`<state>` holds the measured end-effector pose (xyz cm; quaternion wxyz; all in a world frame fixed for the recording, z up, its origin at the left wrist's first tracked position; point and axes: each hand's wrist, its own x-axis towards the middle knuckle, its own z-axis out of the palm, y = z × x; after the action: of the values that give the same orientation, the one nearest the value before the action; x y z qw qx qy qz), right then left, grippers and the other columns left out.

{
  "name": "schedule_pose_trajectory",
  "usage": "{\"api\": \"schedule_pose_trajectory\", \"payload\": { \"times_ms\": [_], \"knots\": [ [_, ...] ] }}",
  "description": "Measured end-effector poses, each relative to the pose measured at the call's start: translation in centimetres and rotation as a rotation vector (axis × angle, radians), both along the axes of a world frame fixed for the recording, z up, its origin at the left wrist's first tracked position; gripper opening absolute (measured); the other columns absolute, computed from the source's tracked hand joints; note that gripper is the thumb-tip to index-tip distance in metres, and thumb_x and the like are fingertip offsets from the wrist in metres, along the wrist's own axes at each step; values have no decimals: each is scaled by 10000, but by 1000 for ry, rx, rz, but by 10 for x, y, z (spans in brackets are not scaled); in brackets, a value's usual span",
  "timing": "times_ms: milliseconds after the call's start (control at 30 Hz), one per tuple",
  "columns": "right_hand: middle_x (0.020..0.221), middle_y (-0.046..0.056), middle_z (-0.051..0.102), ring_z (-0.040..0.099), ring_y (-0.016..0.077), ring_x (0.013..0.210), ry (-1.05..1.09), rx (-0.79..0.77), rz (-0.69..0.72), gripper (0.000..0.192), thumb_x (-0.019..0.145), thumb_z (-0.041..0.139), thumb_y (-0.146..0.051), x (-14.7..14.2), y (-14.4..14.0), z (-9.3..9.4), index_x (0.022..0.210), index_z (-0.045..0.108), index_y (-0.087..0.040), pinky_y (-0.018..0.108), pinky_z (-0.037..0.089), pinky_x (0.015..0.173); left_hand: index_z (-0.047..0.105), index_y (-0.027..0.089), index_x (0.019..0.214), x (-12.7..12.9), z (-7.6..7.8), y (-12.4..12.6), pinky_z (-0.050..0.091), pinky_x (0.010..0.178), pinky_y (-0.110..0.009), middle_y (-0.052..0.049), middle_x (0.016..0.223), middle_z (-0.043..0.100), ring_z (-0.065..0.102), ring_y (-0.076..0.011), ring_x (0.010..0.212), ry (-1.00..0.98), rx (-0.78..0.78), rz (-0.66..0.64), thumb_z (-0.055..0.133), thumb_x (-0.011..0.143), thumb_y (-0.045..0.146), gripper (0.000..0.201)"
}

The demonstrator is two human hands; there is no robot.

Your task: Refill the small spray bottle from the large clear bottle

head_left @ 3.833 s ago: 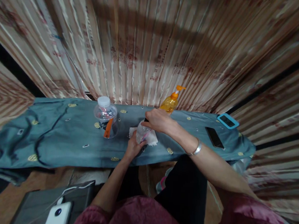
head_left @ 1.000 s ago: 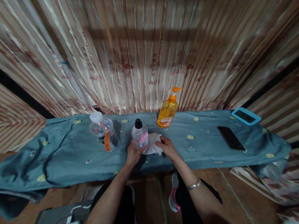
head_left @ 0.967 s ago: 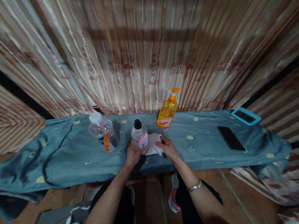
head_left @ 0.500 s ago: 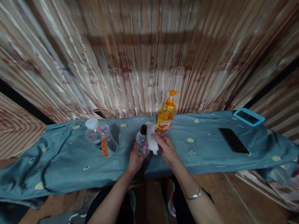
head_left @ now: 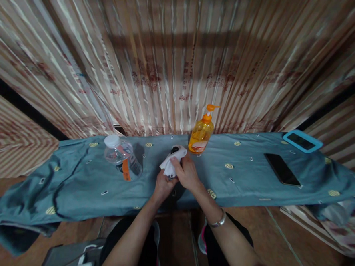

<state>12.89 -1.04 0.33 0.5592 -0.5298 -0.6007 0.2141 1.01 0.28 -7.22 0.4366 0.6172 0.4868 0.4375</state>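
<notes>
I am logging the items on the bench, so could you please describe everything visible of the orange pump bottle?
The orange pump bottle stands upright at the back edge of the blue cloth, against the striped curtain. It looks like translucent amber plastic with an orange pump head, spout pointing right, and a pale label low on its front. Neither hand touches it; the right hand is nearest.

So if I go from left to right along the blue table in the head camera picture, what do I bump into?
clear bottle with white cap → left hand → white cloth → right hand → orange pump bottle → black phone → blue-framed phone.
</notes>
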Motion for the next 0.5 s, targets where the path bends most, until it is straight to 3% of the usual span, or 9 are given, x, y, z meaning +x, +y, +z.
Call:
{"api": "schedule_pose_trajectory", "payload": {
  "times_ms": [167, 267, 500],
  "knots": [
    [1143, 216, 686, 606, 340, 1201, -99, 31, -92, 540, 974, 356, -554, -10, 3, -17, 1134, 662, -139, 568, 444, 1095, 651, 138, 1141, 1, -8, 1, 570, 960, -389, -110, 1096, 759, 722, -274, 1020, -57, 58, -16, 684, 676, 184, 469],
    [1109, 202, 701, 617, 329, 1190, -49, -19, -79, 591, 984, 278, -588, -7, -2, -27, 1108, 673, -166, 577, 413, 1130, 598, 156, 1242, 1, -9, 0, 585, 925, -388, -110, 1157, 748, 728, -262, 1005, -79, 63, -36, 675, 670, 149, 577],
    [1004, 169, 736, 687, 296, 1029, 105, -215, -93, 667, 967, 224, -673, 5, -14, -50, 1072, 661, -181, 453, 542, 963, 506, 161, 1321, -2, -2, -1, 575, 928, -370, -84, 1124, 753, 723, -247, 1018, -76, 53, -42, 710, 643, 157, 708]
  ]
}}
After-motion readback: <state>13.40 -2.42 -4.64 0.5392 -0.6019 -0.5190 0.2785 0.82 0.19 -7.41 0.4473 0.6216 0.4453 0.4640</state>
